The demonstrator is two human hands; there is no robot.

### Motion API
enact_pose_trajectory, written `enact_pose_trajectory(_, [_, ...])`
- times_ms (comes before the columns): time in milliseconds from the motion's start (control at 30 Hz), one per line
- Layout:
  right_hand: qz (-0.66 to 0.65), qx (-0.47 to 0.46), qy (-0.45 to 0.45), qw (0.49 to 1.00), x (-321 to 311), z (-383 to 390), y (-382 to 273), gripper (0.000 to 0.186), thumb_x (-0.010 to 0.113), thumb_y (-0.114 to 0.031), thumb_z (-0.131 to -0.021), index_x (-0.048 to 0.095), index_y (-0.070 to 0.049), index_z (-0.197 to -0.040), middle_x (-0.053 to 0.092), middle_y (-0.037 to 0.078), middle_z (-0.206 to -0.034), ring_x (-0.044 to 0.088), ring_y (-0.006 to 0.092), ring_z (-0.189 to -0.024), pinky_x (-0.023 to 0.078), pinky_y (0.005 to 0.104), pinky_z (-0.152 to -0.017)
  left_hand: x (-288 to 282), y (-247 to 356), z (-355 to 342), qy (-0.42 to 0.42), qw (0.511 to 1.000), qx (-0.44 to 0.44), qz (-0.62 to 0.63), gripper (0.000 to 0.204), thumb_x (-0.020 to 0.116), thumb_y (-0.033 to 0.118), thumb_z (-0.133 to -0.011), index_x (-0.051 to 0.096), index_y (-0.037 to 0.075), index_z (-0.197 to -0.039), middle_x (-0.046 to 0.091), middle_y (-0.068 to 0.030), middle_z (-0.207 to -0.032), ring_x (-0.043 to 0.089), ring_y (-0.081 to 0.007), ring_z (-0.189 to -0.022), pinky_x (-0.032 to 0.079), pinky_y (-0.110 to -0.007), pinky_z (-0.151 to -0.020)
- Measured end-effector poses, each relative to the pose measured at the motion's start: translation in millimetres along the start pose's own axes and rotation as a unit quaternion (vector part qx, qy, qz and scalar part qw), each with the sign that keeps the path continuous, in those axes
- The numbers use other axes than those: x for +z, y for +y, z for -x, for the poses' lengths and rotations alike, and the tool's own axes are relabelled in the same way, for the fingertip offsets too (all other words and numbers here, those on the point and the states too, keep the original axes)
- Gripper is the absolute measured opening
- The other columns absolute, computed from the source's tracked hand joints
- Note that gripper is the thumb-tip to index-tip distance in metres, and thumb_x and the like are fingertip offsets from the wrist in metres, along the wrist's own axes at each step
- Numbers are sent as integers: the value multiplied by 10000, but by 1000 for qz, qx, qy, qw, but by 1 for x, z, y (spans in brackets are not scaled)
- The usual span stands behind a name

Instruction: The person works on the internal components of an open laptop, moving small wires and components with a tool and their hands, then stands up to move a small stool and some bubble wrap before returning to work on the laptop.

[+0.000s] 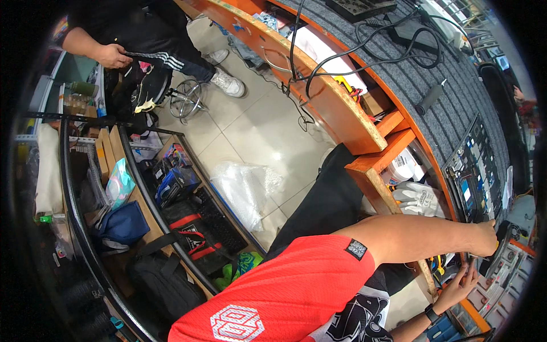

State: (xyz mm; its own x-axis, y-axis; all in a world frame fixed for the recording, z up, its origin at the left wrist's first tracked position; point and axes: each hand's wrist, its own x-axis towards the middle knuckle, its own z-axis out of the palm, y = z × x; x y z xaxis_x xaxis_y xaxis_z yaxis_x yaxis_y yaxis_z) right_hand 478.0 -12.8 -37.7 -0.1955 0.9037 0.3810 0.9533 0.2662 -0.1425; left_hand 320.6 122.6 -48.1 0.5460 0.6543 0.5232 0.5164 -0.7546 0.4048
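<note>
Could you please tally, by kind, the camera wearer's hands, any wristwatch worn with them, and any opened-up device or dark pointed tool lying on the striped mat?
Hands: 2 (left hand and right hand)
Wristwatch: 1
Opened-up device: 1
Dark pointed tool: 1
Total: 5
</note>
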Motion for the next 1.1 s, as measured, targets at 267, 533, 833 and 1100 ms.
enact_pose_trajectory(267, [-133,82,13,988,-1,5,-18,392,627,-254,-1124,690,-53,-1454,663,129,-1250,613,231,-1126,494,364,-946,1,5,1,8,1000,26,7,154,744,218,-838,859,146,-910,810,-59,-945,764,-259,-977,412,-556,-1050])
enact_pose_trajectory(533, [-144,130,4,981,2,10,-37,444,636,-259,-1124,634,-69,-1525,602,46,-1083,525,152,-943,440,308,-841,17,-2,-5,8,1000,5,0,171,733,246,-858,861,149,-913,808,-57,-955,754,-257,-1003,405,-567,-1041])
enact_pose_trajectory(833, [-227,109,58,966,22,21,-26,468,646,-251,-1121,607,-34,-1534,591,37,-1083,529,141,-962,446,281,-873,-6,-3,10,-42,999,28,13,176,758,256,-836,863,138,-915,808,-54,-962,758,-273,-998,419,-554,-1035])
enact_pose_trajectory(1100, [-324,174,24,929,26,23,-14,469,588,-182,-1138,535,-26,-1577,631,22,-1141,544,89,-947,454,237,-811,-8,-6,11,-51,998,45,10,184,748,267,-843,862,139,-909,813,-58,-953,771,-270,-974,431,-567,-1026])
